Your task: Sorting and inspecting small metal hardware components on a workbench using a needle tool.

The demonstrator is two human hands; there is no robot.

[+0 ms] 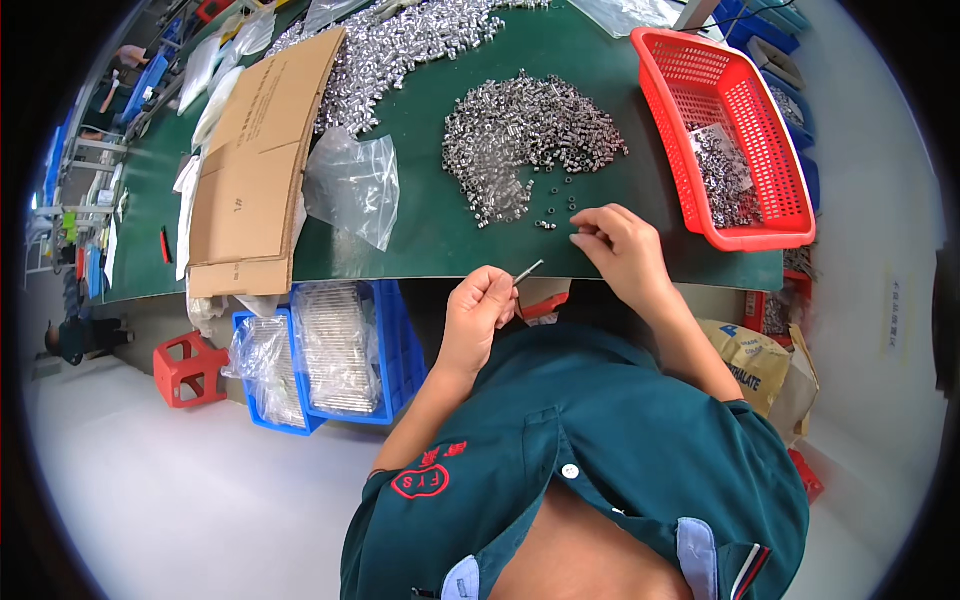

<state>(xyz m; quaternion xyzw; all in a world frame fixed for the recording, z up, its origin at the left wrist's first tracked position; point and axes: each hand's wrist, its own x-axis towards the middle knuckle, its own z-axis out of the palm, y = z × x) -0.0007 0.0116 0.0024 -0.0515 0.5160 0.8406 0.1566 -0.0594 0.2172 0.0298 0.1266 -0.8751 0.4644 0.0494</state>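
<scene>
At the table's front edge my left hand [478,307] is closed round a thin metal rod [529,271]. The rod's pale tip points up and to the right. A little farther right and higher, my right hand [628,250] has its thumb and index finger bent close together. Whatever is between those fingertips, if anything, is too small to make out. Just beyond them lie several loose small metal rings [552,211]. Behind these spreads a large pile of the same kind of small metal pieces [540,125], with clear plastic partly over its left side.
A red perforated basket [655,130] holding more metal pieces stands at right. Flattened cardboard [250,160] and a clear bag [352,185] lie left, below a second, shinier heap [400,50]. Blue crates [385,350] and a red stool [188,368] are under the green table [420,240].
</scene>
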